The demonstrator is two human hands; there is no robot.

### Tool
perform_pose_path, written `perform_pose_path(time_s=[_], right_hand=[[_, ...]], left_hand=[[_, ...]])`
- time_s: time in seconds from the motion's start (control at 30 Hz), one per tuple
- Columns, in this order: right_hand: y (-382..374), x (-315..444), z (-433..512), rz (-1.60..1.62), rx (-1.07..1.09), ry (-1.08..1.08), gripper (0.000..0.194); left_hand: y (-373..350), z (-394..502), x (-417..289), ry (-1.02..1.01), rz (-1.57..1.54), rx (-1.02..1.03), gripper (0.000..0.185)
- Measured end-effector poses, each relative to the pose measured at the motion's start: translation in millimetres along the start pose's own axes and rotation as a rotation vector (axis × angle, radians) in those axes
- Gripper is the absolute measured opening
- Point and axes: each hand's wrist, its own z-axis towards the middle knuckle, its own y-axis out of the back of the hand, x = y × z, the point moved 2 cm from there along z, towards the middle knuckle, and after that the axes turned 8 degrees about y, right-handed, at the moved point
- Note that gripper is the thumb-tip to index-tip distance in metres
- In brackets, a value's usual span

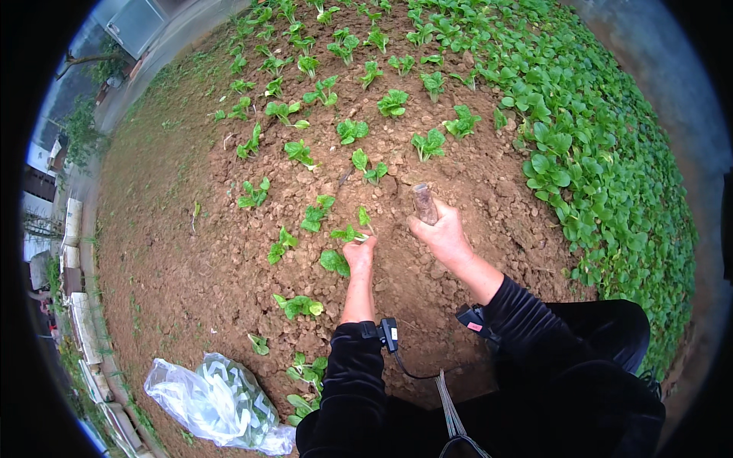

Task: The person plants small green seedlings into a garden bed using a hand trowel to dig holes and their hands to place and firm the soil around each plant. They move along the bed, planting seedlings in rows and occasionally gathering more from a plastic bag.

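My left hand [359,255] is low over the brown soil, its fingers closed around the pale stem of a small leafy green seedling [345,233]. The seedling's leaves stick out beyond the fingertips; whether its roots are in the ground is hidden. To the right, my right hand [446,233] grips the stubby, soil-stained handle [424,205] of a hand tool. The handle's butt points up and away from me, and the tool's working end is hidden below the fist. Just left of my left wrist, a broad green leaf [334,262] lies near the soil.
Spaced seedlings [393,103] stand across the clodded soil [189,275] ahead. Dense leafy greens [607,172] cover the right side. A clear plastic bag [215,403] with green contents lies at lower left, near more seedlings [306,375]. Pale blocks [77,320] edge the plot.
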Motion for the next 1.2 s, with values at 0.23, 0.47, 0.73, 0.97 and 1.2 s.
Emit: perform_pose_path(time_s=[0.23,0.47,0.73,0.97,1.2], right_hand=[[-11.4,-15.7,27.5,-0.141,0.039,-0.27,0.015],[-0.6,-4.9,97.4,-0.029,-0.015,-0.215,0.013],[33.7,-42.6,83.2,0.026,0.027,-0.289,0.015],[57.9,-79.2,-38.0,0.157,-0.159,-0.258,0.02],[51.7,-72.2,-60.1,0.128,-0.154,-0.384,0.017]], left_hand=[[-11.2,12.1,10.3,0.072,0.115,-0.043,0.015],[-24.6,28.0,5.9,0.045,0.065,-0.021,0.021],[-56.3,58.3,9.8,0.043,0.13,-0.033,0.021],[-53.4,88.2,50.8,-0.01,0.416,-0.003,0.017],[-59.7,80.1,57.0,-0.006,0.318,0.119,0.015]])
